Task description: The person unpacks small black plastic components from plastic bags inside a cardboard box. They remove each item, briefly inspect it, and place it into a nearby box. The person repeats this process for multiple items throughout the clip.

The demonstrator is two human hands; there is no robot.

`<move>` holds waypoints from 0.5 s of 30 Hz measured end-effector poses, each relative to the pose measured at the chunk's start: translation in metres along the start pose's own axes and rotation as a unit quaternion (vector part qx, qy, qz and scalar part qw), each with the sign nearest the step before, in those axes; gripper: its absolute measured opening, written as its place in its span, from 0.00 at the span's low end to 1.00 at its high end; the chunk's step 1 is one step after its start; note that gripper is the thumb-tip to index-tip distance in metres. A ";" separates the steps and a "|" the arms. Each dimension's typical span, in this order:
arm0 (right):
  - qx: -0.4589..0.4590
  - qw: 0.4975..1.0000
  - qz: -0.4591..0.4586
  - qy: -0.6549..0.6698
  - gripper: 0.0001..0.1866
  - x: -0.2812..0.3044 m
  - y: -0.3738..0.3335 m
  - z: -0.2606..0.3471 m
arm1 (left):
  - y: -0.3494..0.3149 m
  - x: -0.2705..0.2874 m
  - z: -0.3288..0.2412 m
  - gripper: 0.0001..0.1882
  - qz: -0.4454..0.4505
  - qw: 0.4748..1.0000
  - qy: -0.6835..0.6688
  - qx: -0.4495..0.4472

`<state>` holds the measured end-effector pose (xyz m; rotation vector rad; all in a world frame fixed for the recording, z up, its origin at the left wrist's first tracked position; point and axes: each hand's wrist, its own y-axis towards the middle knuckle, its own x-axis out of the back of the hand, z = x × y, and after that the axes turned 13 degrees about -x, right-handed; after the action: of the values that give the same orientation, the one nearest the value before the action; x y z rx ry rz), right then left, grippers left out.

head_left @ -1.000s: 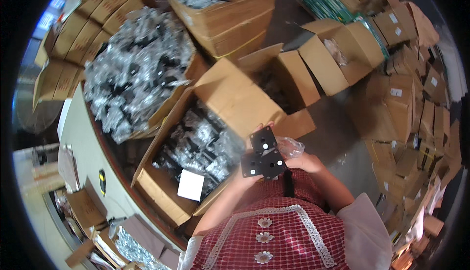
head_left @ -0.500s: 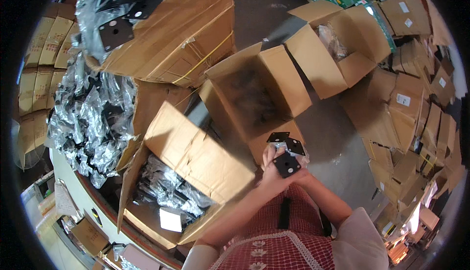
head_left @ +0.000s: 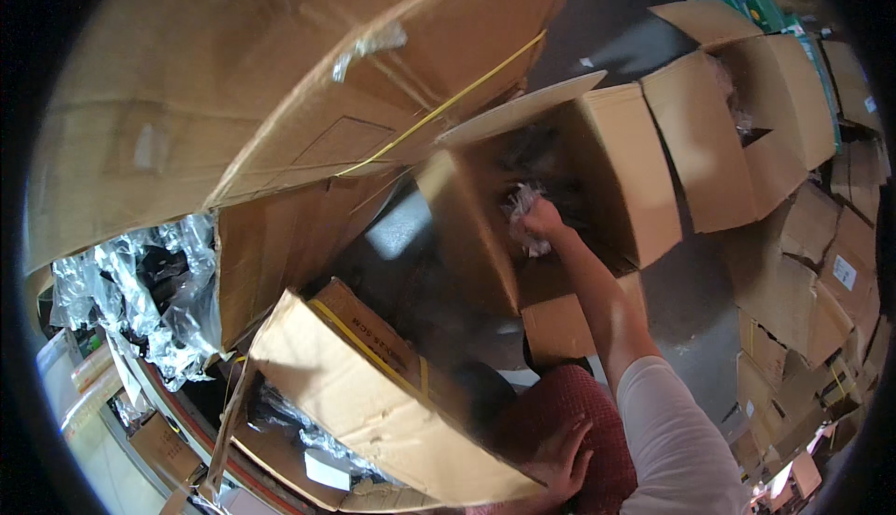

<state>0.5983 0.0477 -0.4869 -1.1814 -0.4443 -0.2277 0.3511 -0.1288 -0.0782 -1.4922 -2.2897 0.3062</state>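
My right hand (head_left: 541, 221) reaches down into an open cardboard box (head_left: 637, 174) in front of me. Its fingers are closed around a bundle in crinkled clear plastic (head_left: 519, 207); what the wrapping holds is hidden. The inside of the box is dark, with some dim plastic showing toward its far end. My left hand (head_left: 562, 454) rests low by my lap, fingers loosely apart and nothing in it, close to the flap of a second carton (head_left: 373, 394). That carton contains plastic-wrapped pieces (head_left: 322, 436) and a white paper (head_left: 327, 468).
A large carton's brown flap (head_left: 308, 76) rises at the upper left, with plastic-bagged pieces (head_left: 154, 282) heaped below it. Another open box (head_left: 695, 141) adjoins on the right. Flattened cardboard (head_left: 793, 300) is stacked along the right side.
My hands have parted. The right, earlier near my body with several plastic-wrapped black plates, has gone forward into the box; the left has dropped to my lap. The view has shifted.
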 end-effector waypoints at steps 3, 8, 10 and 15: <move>0.051 0.997 -0.059 -0.017 0.57 -0.032 0.045 0.027 | -0.005 -0.019 0.028 0.34 -0.111 0.994 -0.005 0.016; 0.027 0.973 -0.034 -0.225 0.65 -0.037 0.007 0.006 | -0.040 -0.036 0.048 0.35 -0.129 0.989 0.067 0.029; 0.045 0.967 0.015 -0.250 0.54 -0.029 -0.050 -0.015 | -0.061 -0.031 0.045 0.32 -0.064 0.979 0.190 -0.034; 0.101 0.993 0.053 0.022 0.24 -0.004 -0.242 -0.061 | -0.118 0.007 0.021 0.19 0.094 0.942 -0.299 -0.123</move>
<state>0.5119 -0.0984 -0.3044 -0.9956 -0.3564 -0.1135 0.2414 -0.1701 -0.0500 -1.9613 -2.7262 0.6201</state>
